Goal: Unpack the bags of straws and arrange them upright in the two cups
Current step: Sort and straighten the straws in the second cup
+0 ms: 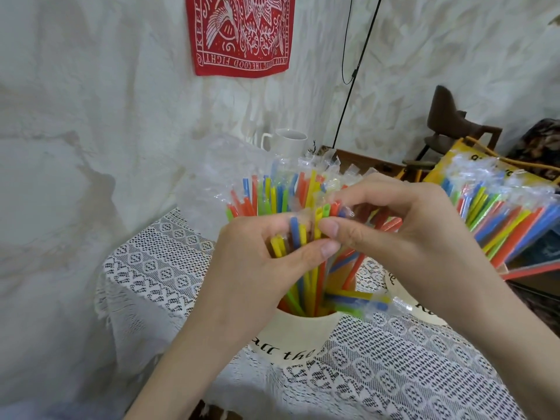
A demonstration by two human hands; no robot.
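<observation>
Head view, centre of the frame: left hand [257, 262] and right hand [391, 225] brought close together, thumbs almost touching, both pinching the upper ends of a bundle of coloured plastic straws in clear wrappers [298, 207]. Left thumb and fingers curled round yellow and blue straws; right thumb and fingers pinching yellow and green straw tips just beside them. Bundle fanned out and standing roughly upright in a cream ceramic cup with black lettering [300, 334], low in the centre, its rim partly hidden by the left wrist. Just right of that cup, lying on its side, one wrapped blue, green and yellow straw [360, 303], resting over a second cream lettered item [424, 313] mostly hidden behind the right forearm; whether a cup or a plate, cannot tell. Beneath all this, a white lace tablecloth [157, 268]. At the right edge, a second fan of wrapped coloured straws [497, 216], leaning toward the upper left, in front of a yellow printed package [445, 165]. Behind the main bundle, upper centre, a plain white mug with a handle [288, 144] and crumpled clear plastic wrapping [212, 174]. At the top, a red printed cloth [241, 31] hanging on a white draped backdrop, with a thin black cable [354, 77] to its right. Upper right, a dark brown wooden chair [451, 122].
</observation>
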